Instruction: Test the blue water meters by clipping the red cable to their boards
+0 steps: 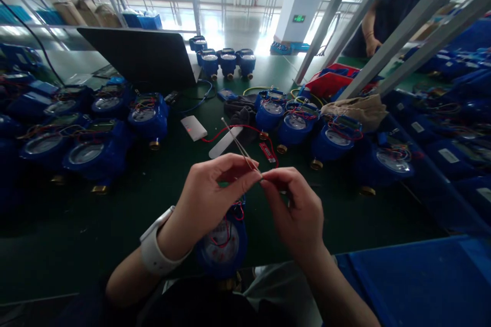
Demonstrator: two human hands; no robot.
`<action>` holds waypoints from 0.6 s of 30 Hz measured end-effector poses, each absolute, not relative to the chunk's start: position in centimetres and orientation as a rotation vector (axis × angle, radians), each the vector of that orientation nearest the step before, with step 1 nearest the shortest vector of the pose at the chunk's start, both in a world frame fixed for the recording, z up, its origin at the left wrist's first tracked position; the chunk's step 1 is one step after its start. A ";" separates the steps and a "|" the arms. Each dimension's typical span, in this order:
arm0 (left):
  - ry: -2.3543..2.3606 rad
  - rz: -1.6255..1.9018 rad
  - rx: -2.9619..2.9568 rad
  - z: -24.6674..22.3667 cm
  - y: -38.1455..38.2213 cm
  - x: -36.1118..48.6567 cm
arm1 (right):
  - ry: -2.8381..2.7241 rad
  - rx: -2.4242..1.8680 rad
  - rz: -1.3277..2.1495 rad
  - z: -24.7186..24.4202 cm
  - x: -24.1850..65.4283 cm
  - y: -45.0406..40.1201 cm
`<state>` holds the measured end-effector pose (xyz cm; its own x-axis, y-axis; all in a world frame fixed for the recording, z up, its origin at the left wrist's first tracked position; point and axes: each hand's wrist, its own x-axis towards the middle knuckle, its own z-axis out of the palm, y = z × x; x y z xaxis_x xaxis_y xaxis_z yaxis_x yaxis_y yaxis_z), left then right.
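Over a blue water meter (240, 245) at the table's near edge, both my hands meet fingertip to fingertip. Thumb and fingers of my left hand (213, 199) pinch thin, pale, wire-like strands (238, 144), which stick up and away to the left. My right hand (297, 209) is closed in a pinch at the near end of these strands; what exactly lies between its fingertips is too small to make out. Red and dark wires (240, 209) come from the meter's top, partly hidden behind my left hand.
More blue meters with loose wires stand left (148, 117) and right (333, 138). Beyond my hands lie a white box (194, 127) with a red cable and a pale flat strip (224, 144). A laptop (141, 56) stands behind; metal posts (326, 20) and another person's hand (371, 45) are at right.
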<state>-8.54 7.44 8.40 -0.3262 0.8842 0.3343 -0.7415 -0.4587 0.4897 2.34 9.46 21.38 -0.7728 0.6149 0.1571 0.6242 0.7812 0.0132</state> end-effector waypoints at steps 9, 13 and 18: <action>0.604 2.011 0.894 6.2 8.0 -8.8 | -2.647 -1.346 0.494 19.8 6.4 8.8; 0.690 1.933 1.010 5.5 8.1 -7.7 | -2.676 -1.380 0.687 18.7 7.7 8.1; 0.656 1.904 0.999 5.5 8.0 -6.9 | -2.688 -1.378 0.783 18.5 7.9 8.5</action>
